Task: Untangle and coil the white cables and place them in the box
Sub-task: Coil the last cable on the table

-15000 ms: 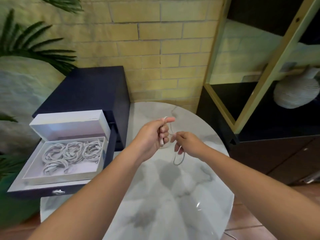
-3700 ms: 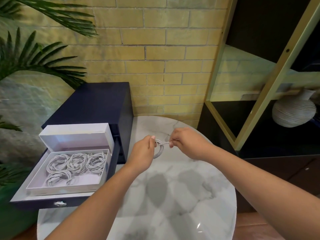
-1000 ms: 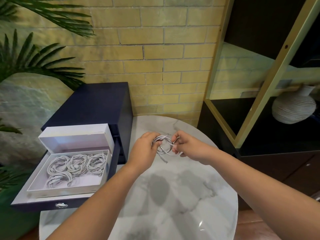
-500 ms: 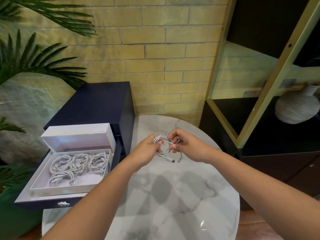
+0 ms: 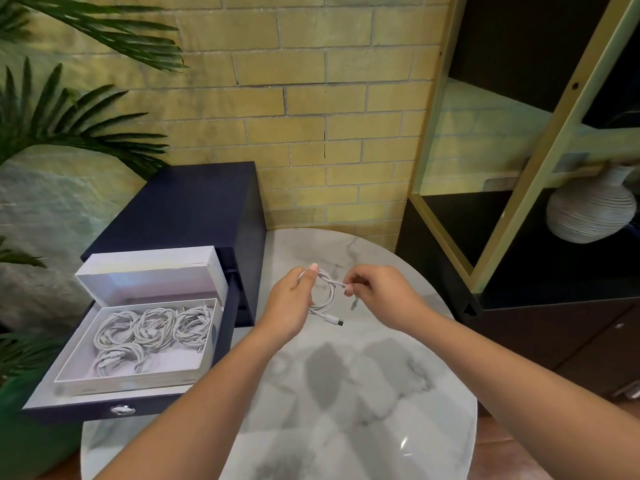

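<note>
A white cable is held above the marble desk, wound into a small coil. Its loops are gripped by the left hand, with thumb and fingers curled round them. One strand is pinched at the fingertips of the right hand, just beside the coil. A free end with its plug hangs loose beneath the loops.

The coil is judged to be unsecured. If the left grip is relaxed before the tail is wrapped or tucked, the loops may spring open and the winding be lost. Too hard a pull by the right hand could cinch the loops into a knot. On the way to the box, the dangling plug could be snagged on the rim or on the coils inside, and a fresh tangle made.

An open white box is set in the pulled-out drawer of a dark blue cabinet, left of the desk, with its lid raised at the back. Four coiled white cables are seen in it, three in a row at the back and one at the front left. Bare floor is left at the front right, where the held coil could probably be laid.
</note>
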A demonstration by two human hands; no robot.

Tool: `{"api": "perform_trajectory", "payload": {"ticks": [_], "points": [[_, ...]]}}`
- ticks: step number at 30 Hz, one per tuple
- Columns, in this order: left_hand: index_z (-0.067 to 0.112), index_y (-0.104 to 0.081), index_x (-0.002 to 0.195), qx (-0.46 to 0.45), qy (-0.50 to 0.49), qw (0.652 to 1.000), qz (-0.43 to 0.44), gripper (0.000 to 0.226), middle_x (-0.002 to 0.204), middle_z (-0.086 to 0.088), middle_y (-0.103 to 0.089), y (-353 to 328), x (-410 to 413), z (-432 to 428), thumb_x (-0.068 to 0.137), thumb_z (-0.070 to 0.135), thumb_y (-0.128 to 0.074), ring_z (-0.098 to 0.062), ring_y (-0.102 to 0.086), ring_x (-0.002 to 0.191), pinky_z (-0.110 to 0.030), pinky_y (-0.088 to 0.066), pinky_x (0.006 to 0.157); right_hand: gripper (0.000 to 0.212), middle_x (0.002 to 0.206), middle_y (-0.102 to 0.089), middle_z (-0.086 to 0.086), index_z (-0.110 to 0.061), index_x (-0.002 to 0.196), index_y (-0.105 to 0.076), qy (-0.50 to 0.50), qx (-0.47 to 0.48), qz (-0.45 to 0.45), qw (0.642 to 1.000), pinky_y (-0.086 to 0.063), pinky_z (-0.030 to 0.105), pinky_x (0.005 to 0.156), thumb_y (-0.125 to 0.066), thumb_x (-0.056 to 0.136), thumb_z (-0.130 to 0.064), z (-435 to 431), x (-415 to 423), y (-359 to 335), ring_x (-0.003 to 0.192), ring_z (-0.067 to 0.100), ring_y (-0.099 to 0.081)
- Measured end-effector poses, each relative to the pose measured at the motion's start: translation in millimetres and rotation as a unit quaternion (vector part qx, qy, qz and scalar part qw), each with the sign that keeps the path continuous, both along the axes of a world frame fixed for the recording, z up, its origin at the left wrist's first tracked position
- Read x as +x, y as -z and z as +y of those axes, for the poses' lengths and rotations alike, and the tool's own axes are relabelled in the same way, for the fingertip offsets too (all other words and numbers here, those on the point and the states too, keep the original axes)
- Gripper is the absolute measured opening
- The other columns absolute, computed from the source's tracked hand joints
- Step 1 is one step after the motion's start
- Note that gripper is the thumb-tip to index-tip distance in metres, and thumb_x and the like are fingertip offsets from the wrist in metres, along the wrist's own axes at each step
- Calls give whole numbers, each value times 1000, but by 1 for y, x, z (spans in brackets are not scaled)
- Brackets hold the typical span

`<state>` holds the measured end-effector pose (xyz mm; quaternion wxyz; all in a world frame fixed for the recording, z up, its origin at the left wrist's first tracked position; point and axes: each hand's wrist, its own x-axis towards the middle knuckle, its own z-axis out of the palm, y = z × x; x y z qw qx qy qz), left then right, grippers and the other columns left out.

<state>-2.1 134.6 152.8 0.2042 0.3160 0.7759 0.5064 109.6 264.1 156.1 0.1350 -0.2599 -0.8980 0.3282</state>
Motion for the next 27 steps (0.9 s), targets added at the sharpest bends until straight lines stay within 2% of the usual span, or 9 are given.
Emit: {"api": "perform_trajectory", "payload": {"ticks": [2,4,6,10,13,16,21,24,27], "points": [[12,-40,71,25,-16,999,-21,43,69,-4,-41,-1,4,2,101,42,-37,-14,-37,60,-26,-30,57,9,75,-67,-2,-13,89,-69,22,-32,30,999,-49,21,64,-60,92,-14,-4,-1,5,67,8,-62],[12,-40,72,40,-31,998,-39,42,68,-3,-40,-3,7,4,102,41,-36,-13,-36,60,-26,-30,57,9,77,-67,4,-7,89,-68,43,-129,70,988,-56,24,70,-61,92,-12,-10,-1,10,71,15,-67],[13,-39,70,53,-41,996,-62,42,65,-1,-38,-1,8,6,102,40,-36,-13,-35,58,-26,-29,57,11,79,-65,5,-3,91,-66,51,-197,92,975,-57,21,69,-59,93,-10,-15,0,13,69,11,-67],[16,-39,67,96,-55,973,-200,43,58,3,-38,5,7,11,103,39,-36,-14,-40,58,-30,-43,69,14,79,-63,6,3,96,-65,59,-267,107,956,-55,16,65,-55,95,-6,-20,0,12,62,3,-63],[17,-42,69,109,-55,954,-272,41,58,3,-41,8,8,14,103,39,-36,-14,-45,60,-29,-47,75,18,90,-64,19,8,100,-63,90,-383,155,906,-57,21,72,-52,97,-6,-25,-2,12,78,17,-65],[19,-44,73,83,-53,968,-231,40,70,3,-46,10,9,16,103,43,-32,-14,-45,69,-31,-40,81,25,102,-68,24,9,104,-62,105,-466,191,858,-57,25,80,-54,96,-13,-31,-5,9,92,25,-67],[22,-50,95,-13,-40,995,-91,37,118,-8,-49,14,1,13,103,47,-23,-10,-47,87,-27,-35,73,15,89,-71,12,-7,102,-60,86,-454,206,863,-52,19,65,-65,88,-6,-37,-7,-1,75,14,-68],[21,-57,102,-21,-31,994,-99,38,119,-9,-52,19,-4,10,102,47,-29,-16,-55,91,-31,-42,79,18,90,-70,13,-7,105,-57,89,-443,200,869,-56,30,74,-64,89,-5,-37,-9,-3,79,18,-68],[12,-60,93,42,-24,975,-216,31,98,-8,-66,19,-9,7,100,38,-45,-21,-62,90,-27,-50,77,22,95,-68,15,-5,109,-55,89,-426,198,879,-56,35,78,-64,89,-4,-37,-10,-3,83,22,-67]]}}
